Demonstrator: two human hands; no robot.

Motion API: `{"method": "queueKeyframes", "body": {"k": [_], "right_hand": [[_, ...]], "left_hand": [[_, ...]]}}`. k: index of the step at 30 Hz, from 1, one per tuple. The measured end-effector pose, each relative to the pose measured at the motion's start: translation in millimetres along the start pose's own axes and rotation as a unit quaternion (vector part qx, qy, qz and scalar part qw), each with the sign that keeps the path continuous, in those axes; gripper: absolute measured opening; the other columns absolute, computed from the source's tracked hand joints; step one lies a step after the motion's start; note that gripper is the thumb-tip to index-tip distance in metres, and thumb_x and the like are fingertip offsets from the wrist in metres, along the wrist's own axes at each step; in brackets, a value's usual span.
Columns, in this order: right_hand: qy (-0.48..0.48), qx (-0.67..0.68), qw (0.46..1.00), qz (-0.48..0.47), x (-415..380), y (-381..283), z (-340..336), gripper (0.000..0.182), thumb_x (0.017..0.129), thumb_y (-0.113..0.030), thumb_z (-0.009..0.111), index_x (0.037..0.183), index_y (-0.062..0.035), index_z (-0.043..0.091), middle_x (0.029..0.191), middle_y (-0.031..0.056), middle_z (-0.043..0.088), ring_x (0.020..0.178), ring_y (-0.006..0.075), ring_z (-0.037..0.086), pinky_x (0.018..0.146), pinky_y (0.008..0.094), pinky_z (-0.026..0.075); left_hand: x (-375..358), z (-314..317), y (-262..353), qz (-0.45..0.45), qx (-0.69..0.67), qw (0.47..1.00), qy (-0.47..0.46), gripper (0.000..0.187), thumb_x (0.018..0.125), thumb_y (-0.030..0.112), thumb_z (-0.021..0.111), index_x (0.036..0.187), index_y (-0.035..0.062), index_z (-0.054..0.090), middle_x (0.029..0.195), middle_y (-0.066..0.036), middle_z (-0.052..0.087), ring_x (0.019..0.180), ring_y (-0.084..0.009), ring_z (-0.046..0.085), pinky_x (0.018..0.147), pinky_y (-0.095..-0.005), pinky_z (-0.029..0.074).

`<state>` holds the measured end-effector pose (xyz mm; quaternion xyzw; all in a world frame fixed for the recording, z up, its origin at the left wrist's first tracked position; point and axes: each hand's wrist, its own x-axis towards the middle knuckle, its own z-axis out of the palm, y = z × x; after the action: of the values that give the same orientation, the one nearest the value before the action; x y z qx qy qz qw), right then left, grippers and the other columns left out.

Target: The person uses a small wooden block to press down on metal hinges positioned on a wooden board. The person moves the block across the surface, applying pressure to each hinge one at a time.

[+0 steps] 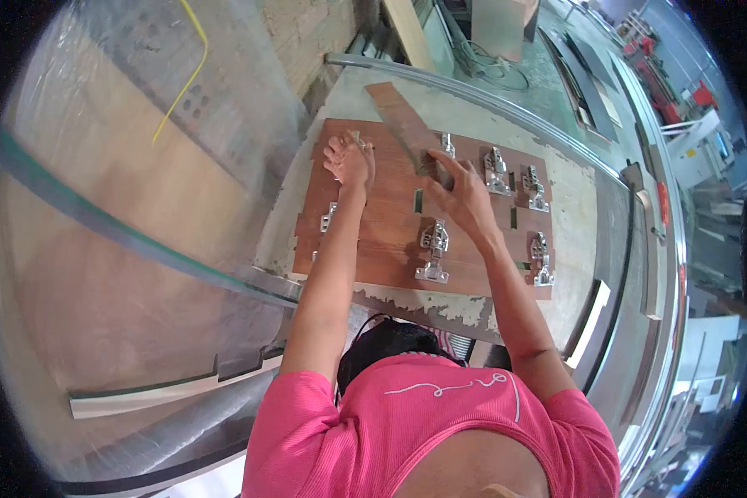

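Note:
A reddish-brown wooden panel [382, 228] lies flat on a worn worktable in front of me. Several silvery cabinet hinges stand on it, among them one hinge [434, 249] near its front edge and another hinge [495, 170] at the back right. My left hand [350, 162] is closed at the panel's back left, around a small metal piece that looks like a hinge, mostly hidden by the fingers. Gripped in my right hand [465, 195] is a flat brown wooden strip [401, 118], raised over the panel and slanting toward the back left.
The worktable's pale, chipped top [577, 216] shows around the panel. A large sheet under clear plastic [141, 232] stands at the left. Behind the table lie coiled cables [490, 70] and stacked dark boards [585, 87]. A metal rail [473, 95] runs along the table's back.

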<state>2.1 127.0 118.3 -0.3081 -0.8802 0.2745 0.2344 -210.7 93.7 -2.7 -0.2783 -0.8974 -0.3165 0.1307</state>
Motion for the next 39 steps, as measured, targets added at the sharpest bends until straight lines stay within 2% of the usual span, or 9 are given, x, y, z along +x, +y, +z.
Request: {"method": "queueKeyframes", "body": {"k": [2,6,8,15,17,27,32,35,39], "right_hand": [[-0.014,-0.006,1.0,-0.015,2.9,-4.2,17.8,0.052,0.079,-0.026,0.069,0.128,-0.0195,0.054,0.11,0.0213,0.058,0.098,0.0394,0.06,0.082,0.0463,0.05],[-0.093,-0.036,0.995,0.022,6.4,-4.7,45.7,0.05,0.082,-0.033,0.065,0.127,-0.016,0.055,0.112,0.0226,0.059,0.103,0.0384,0.059,0.086,0.0445,0.047],[-0.1,-0.037,0.994,0.008,6.9,4.6,54.6,0.05,0.081,-0.033,0.065,0.127,-0.0165,0.055,0.113,0.0226,0.059,0.101,0.0398,0.059,0.086,0.0451,0.047],[-0.091,-0.044,0.994,0.033,8.6,-7.4,41.2,0.052,0.08,-0.033,0.066,0.128,-0.017,0.055,0.112,0.0206,0.06,0.103,0.0385,0.059,0.086,0.0444,0.047],[-0.078,-0.037,0.996,0.031,7.9,-7.8,40.6,0.053,0.079,-0.034,0.066,0.128,-0.017,0.054,0.112,0.0203,0.06,0.103,0.0382,0.059,0.086,0.0442,0.047],[-0.09,-0.046,0.995,0.02,4.8,-6.7,40.0,0.052,0.08,-0.034,0.065,0.129,-0.0194,0.053,0.109,0.0199,0.059,0.103,0.0381,0.058,0.085,0.0452,0.047],[-0.078,-0.044,0.996,0.021,5.4,-6.4,42.5,0.054,0.08,-0.035,0.066,0.129,-0.0195,0.053,0.111,0.0207,0.058,0.102,0.0383,0.059,0.085,0.0455,0.048],[-0.058,-0.085,0.995,-0.014,1.3,4.4,50.8,0.053,0.08,-0.034,0.067,0.129,-0.0195,0.053,0.112,0.0208,0.058,0.101,0.0385,0.059,0.085,0.0455,0.048],[-0.1,-0.059,0.993,0.012,1.7,-4.6,42.5,0.053,0.08,-0.033,0.067,0.129,-0.02,0.053,0.112,0.0204,0.058,0.103,0.0381,0.059,0.085,0.0455,0.048]], "left_hand": [[5.2,-1.2,-10.5,-0.068,0.01,0.989,-0.13,0.046,0.086,0.034,0.057,0.122,0.0071,0.048,0.111,-0.013,0.049,0.106,-0.0315,0.045,0.083,-0.0514,0.037],[4.0,22.9,-26.0,-0.07,0.023,0.986,-0.151,0.037,0.088,0.029,0.055,0.118,0.0085,0.052,0.114,-0.011,0.051,0.109,-0.0298,0.047,0.083,-0.0498,0.039],[7.4,29.6,-25.2,-0.177,-0.043,0.976,-0.118,0.027,0.09,0.022,0.051,0.114,0.0102,0.056,0.116,-0.01,0.052,0.11,-0.0282,0.049,0.085,-0.0483,0.04],[1.7,29.3,-26.1,-0.097,0.052,0.982,-0.153,0.026,0.09,0.015,0.049,0.115,0.0117,0.056,0.116,-0.01,0.054,0.112,-0.0283,0.05,0.085,-0.0493,0.042],[-6.1,25.1,-17.5,-0.084,0.068,0.991,-0.076,0.025,0.089,0.015,0.049,0.113,0.012,0.056,0.114,-0.008,0.055,0.111,-0.0278,0.051,0.084,-0.0492,0.042],[1.1,48.2,-32.8,-0.129,-0.038,0.989,-0.061,0.025,0.092,0.021,0.039,0.109,0.0112,0.056,0.108,-0.007,0.055,0.105,-0.0278,0.051,0.082,-0.0491,0.041],[-7.7,33.1,-24.3,-0.061,0.045,0.997,-0.03,0.024,0.091,0.02,0.042,0.108,0.0102,0.057,0.109,-0.007,0.056,0.105,-0.0272,0.053,0.079,-0.0489,0.043],[1.6,51.4,-27.9,-0.135,0.038,0.989,-0.039,0.022,0.09,0.019,0.045,0.107,0.0101,0.056,0.109,-0.007,0.056,0.103,-0.0272,0.053,0.079,-0.0481,0.044],[-1.6,40.5,-26.5,-0.113,0.065,0.988,-0.077,0.02,0.089,0.019,0.049,0.104,0.0102,0.058,0.111,-0.006,0.055,0.103,-0.0265,0.053,0.08,-0.0476,0.045]]}}
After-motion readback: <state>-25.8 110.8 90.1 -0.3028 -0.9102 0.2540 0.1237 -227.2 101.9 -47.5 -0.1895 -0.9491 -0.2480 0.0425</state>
